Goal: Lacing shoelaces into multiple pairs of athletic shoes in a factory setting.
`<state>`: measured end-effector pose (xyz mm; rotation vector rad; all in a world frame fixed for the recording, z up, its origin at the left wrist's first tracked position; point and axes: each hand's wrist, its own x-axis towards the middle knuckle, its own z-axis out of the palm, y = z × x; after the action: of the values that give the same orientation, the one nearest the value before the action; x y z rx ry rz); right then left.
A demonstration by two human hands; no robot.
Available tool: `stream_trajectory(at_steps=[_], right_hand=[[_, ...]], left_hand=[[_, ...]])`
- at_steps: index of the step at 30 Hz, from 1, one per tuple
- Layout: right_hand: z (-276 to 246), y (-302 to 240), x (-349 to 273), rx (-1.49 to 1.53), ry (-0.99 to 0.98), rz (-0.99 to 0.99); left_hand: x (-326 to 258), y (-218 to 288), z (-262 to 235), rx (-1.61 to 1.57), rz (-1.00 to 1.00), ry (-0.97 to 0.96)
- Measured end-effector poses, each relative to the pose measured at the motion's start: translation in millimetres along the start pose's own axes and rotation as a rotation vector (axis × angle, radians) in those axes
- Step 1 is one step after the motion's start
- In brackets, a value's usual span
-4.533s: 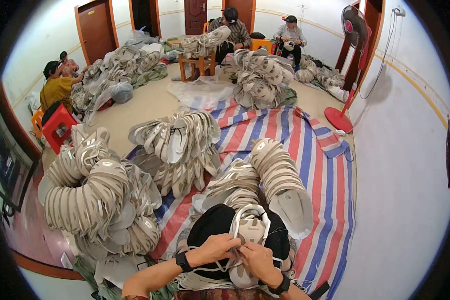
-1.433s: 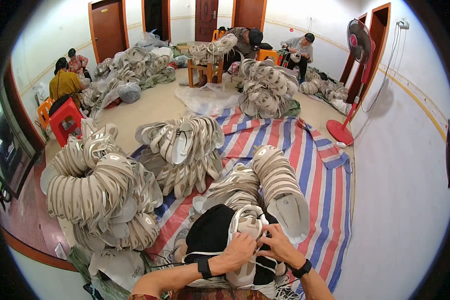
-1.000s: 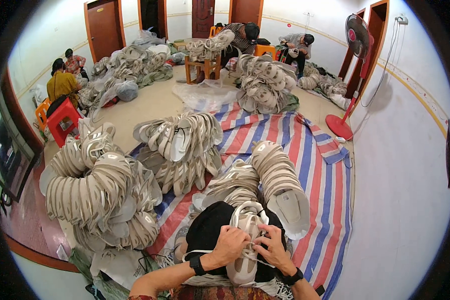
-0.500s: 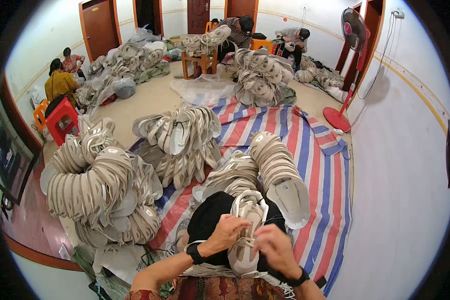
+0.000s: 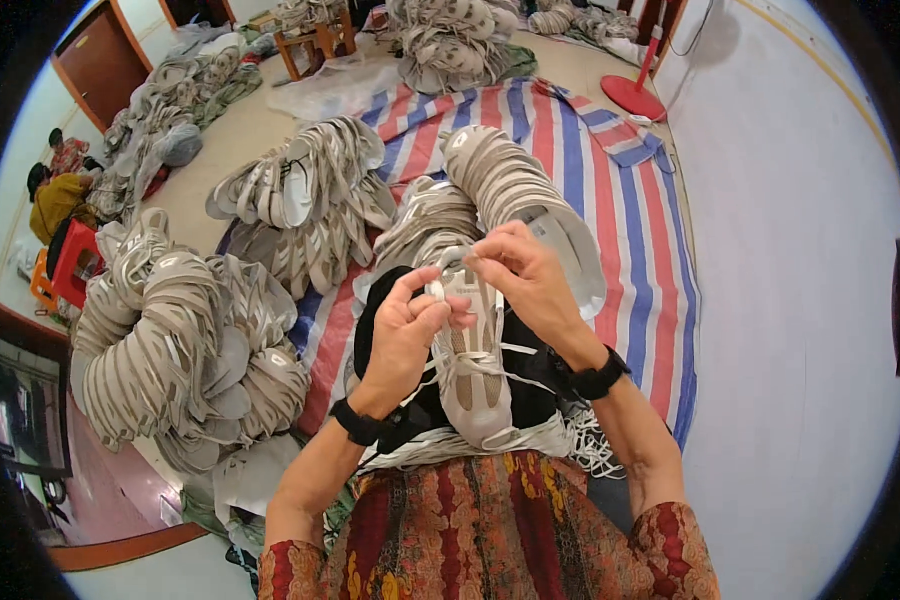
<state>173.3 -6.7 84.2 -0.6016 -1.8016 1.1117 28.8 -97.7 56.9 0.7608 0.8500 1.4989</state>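
A beige and white shoe upper (image 5: 477, 395) lies over my lap on black cloth, its toe towards me. White laces (image 5: 470, 358) cross its middle, with loose ends spread to both sides. At its far end, my right hand (image 5: 528, 278) is closed, thumb and fingertips pinching the collar edge. My left hand (image 5: 407, 328) is on the collar's left side, thumb and index finger bent around a white edge; whether lace lies between them too is hidden. More white laces (image 5: 470, 442) are bundled across my lap below the toe.
Tied stacks of uppers lie ahead (image 5: 530, 205) and beyond (image 5: 305, 200), on a striped sheet (image 5: 620, 260). A large heap (image 5: 160, 350) is at the left. A red stool (image 5: 75, 262) and two people are farther left; a red fan base (image 5: 632, 98) stands far right.
The view has tipped downward. Both hands have moved from the laces at the shoe upper's middle to its far collar end. My right hand, blurred before, now pinches the collar.
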Motion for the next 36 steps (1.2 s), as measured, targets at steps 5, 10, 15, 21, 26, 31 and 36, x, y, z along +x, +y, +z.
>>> stream_trajectory(at_steps=[5, 10, 15, 21, 26, 31, 36], right_hand=[[4, -8, -5, 0.143, -0.096, 0.214], [13, -1, -7, 0.185, -0.028, 0.223], [8, 1, -7, 0.303, -0.081, 0.295], [0, 13, -39, 0.182, 0.204, 0.243], [25, 5, -61, -0.135, -0.085, 0.315], [30, 30, -62, -0.223, -0.084, 0.125], [13, 23, -61, 0.431, -0.18, 0.619]], left_hand=[[-1, -8, 1, 0.097, 0.076, -0.013], [-4, -8, 15, 0.613, 0.416, -0.005], [3, -13, 17, 0.624, 0.414, -0.071], [16, 1, 15, 0.642, 0.32, -0.014], [17, 2, 16, 0.965, 0.508, -0.118], [13, 3, 25, 1.065, 0.701, -0.181], [11, 10, -13, 1.284, 0.627, -0.142]])
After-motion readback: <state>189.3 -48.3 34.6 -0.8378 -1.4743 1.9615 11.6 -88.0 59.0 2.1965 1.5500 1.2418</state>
